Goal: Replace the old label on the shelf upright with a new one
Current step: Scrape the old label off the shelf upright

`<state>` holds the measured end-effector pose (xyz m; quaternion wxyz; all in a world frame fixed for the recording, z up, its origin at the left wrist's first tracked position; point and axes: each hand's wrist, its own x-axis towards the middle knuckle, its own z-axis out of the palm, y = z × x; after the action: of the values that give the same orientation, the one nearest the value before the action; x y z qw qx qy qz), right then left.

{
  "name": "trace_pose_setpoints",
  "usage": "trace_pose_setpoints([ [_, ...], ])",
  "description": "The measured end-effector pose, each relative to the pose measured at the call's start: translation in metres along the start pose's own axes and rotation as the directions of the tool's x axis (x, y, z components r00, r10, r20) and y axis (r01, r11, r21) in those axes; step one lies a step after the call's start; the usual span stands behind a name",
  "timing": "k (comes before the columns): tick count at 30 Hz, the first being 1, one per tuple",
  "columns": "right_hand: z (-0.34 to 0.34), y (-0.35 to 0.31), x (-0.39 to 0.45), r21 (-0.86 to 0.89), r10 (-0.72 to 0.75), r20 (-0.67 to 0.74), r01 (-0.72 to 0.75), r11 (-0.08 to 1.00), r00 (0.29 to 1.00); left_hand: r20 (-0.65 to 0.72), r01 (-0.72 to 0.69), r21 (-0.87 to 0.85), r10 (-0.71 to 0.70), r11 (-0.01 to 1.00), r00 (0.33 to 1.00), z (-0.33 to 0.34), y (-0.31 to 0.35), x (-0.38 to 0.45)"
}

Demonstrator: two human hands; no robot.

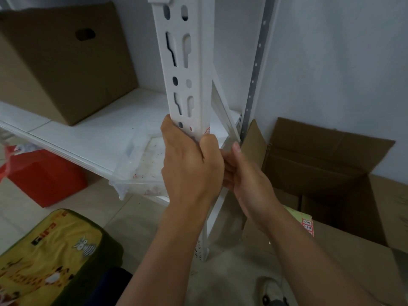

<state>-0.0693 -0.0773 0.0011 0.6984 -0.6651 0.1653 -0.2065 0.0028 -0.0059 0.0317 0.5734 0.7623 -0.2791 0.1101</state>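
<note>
Gripping the shelf upright, your left hand sits nearer the red-printed label, at its one o'clock; your right hand seems to pinch something beside it.

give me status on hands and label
Left hand grips the upright. Right hand at the upright's side, grip unclear. Label mostly hidden behind left fingers. Nothing else in the way.

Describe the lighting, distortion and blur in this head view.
Head view: dim, flat indoor light, no glare; wide-angle bending bows the shelf upright and tilts the wall strip; right hand slightly motion-soft; the label beside the left hand is unreadable.
</note>
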Motion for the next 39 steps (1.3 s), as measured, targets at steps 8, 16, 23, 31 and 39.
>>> trace_pose_setpoints([
  [8,0.0003,0.0020,0.0014,-0.012,0.006,-0.025,-0.007,1.000,1.000,0.032,0.007,0.024,-0.008,1.000,0.999,-0.0069,-0.0053,0.0042],
  [16,0.0030,0.0010,0.0013,0.011,-0.010,-0.025,0.010,1.000,1.000,0.027,-0.003,0.042,0.002,0.999,1.000,-0.0070,-0.0010,0.0041],
  [23,0.0028,0.0016,0.0013,0.021,0.003,-0.042,-0.002,1.000,0.999,0.009,-0.009,0.046,0.009,0.999,1.000,-0.0046,0.0001,0.0031],
  [31,0.0028,0.0027,0.0023,0.015,0.004,-0.050,-0.004,1.000,0.999,-0.004,-0.014,0.063,0.015,0.998,1.000,-0.0065,0.0011,0.0054],
  [39,0.0043,0.0018,0.0009,0.021,0.009,-0.071,-0.008,1.000,0.997,-0.023,-0.054,0.043,0.055,0.998,0.998,-0.0096,-0.0083,0.0062],
])
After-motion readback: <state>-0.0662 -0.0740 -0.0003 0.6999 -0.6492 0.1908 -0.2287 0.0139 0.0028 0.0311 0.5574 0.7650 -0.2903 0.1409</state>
